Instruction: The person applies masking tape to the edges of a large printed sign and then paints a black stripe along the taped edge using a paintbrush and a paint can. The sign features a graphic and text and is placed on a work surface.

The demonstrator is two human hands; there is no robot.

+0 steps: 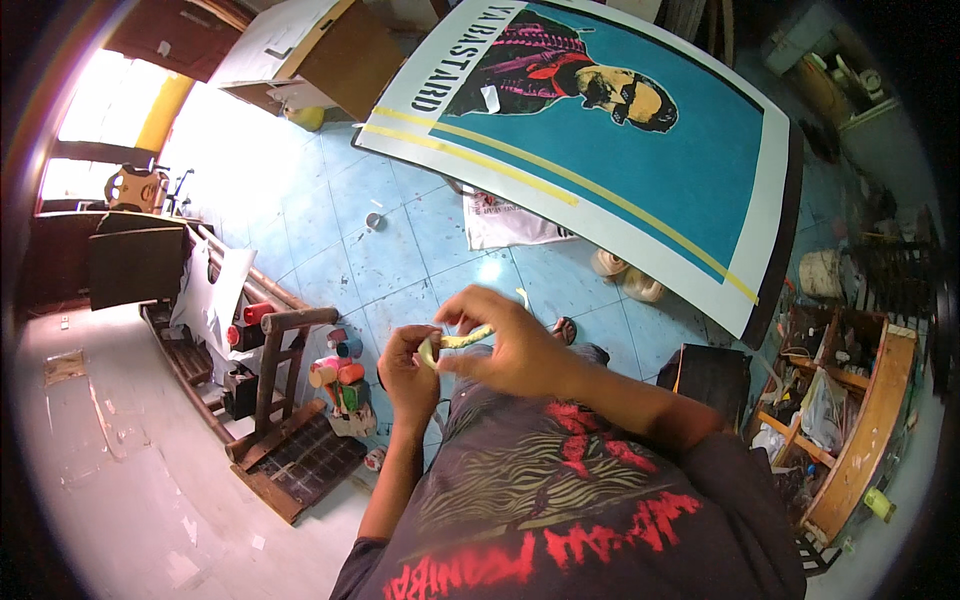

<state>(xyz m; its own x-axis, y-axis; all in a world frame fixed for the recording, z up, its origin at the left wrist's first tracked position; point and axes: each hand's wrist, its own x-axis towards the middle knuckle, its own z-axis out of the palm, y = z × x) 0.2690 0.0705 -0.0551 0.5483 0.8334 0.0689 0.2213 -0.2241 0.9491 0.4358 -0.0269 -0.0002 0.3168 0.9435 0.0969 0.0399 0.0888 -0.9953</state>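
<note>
1. Nearest the camera is a dark T-shirt [600,500] with red and olive printing, worn by the person and filling the lower middle of the view.
2. Just beyond it, the left hand [408,368] is nearly closed, thumb and fingers pinching one looped end of a yellow strip [467,338].
3. Close on its right, the right hand [520,345] curls over the other part of that strip, fingers bent and narrow – the strip runs between the two hands, crumpled, above the tiled floor [330,240].
4. Past the hands, toward the upper right, lies a large print [700,160] with a teal field, a figure and a white border; yellow bands [480,163] run along its near side.
5. Partly under that near edge, a white cloth [508,226] rests on the blue tiles, with a small cup [374,221] standing apart to its left.
6. Left of the hands, colourful containers [347,372] cluster beside a wooden frame [270,375].
7. Far right, a wooden shelf [868,440] holds plastic bags and clutter – too jumbled to tell apart.
</note>
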